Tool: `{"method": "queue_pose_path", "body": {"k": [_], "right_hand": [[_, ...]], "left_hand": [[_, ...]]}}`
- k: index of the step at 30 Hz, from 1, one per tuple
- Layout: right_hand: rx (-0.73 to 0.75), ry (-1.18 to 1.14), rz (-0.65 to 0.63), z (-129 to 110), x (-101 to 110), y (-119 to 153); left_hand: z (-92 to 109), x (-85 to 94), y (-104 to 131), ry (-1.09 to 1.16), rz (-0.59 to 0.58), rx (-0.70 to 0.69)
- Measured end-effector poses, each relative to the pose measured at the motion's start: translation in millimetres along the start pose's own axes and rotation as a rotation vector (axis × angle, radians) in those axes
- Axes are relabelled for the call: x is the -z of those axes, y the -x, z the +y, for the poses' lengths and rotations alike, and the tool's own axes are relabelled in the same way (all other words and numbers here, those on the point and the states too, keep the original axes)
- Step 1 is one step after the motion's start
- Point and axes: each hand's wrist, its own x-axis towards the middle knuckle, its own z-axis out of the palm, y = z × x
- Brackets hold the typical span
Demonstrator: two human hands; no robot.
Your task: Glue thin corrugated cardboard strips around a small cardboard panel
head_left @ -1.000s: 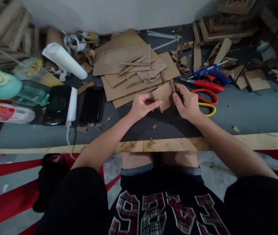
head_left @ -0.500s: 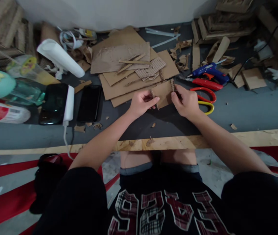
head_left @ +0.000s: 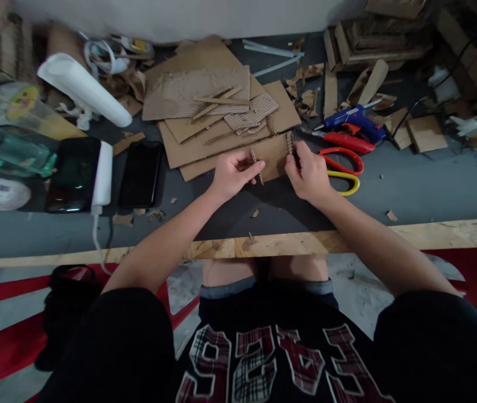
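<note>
Between my hands is a small cardboard piece (head_left: 272,158), with a narrow corrugated strip standing along its left side and another along its right. My left hand (head_left: 235,174) pinches the left strip (head_left: 257,167), thumb on the near side. At the other side my right hand (head_left: 308,172) grips the right strip (head_left: 289,143) between thumb and fingers. Just behind lies a stack of cardboard sheets (head_left: 171,151), topped with thin strips and a ribbed cardboard piece (head_left: 251,112). Close to my right hand are scissors (head_left: 347,183) with red and yellow handles, their blades hidden.
A blue glue gun (head_left: 355,122) and a red utility knife (head_left: 349,142) lie to the right. On the left are a black phone (head_left: 141,174), a second dark phone (head_left: 72,174), a white power bank (head_left: 103,173) and bottles. Clear glue sticks (head_left: 269,49) lie at the back.
The whole scene has shifted slightly left in view as the head turned. Both hands keep their hold on the cardboard piece, which looks nearly unmoved.
</note>
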Motion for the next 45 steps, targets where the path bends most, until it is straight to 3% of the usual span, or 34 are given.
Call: {"method": "queue_pose_path", "body": {"k": [3, 7, 10, 16, 20, 25, 30, 35, 45], "right_hand": [[-0.039, -0.164, -0.058, -2.7, 6.7, -1.6], [-0.177, -0.609, -0.149, -4.2, 5.5, -5.1], [-0.226, -0.804, -0.218, -2.5, 1.6, -8.1], [-0.242, -0.93, -0.333, 4.2, 4.7, -11.9], [-0.253, -0.975, -0.323, 1.9, 8.6, -12.7], [-0.399, -1.118, -0.255, -7.2, 9.2, -11.5], [-0.469, -1.251, -0.329, -8.7, 9.0, -10.4], [-0.425, -1.245, -0.394, -8.8, 10.0, -9.5], [-0.454, -1.213, -0.421, -11.1, 9.1, -10.9]], "left_hand": [[-2.5, 2.4, -1.0, -0.013, 0.04, -0.014], [-7.2, 6.5, -3.2, -0.017, 0.131, -0.009], [-9.2, 9.1, -4.8, 0.0, 0.152, -0.014], [-7.9, 12.3, -5.8, 0.041, 0.098, 0.011], [-7.0, 11.8, -4.8, 0.059, 0.102, -0.011], [-6.5, 8.7, -2.0, 0.054, 0.129, -0.011], [-6.2, 8.6, -4.3, 0.154, 0.104, 0.082], [-3.7, 10.8, -6.6, 0.21, 0.123, 0.174], [-4.5, 6.9, -5.3, 0.131, 0.128, 0.107]]}}
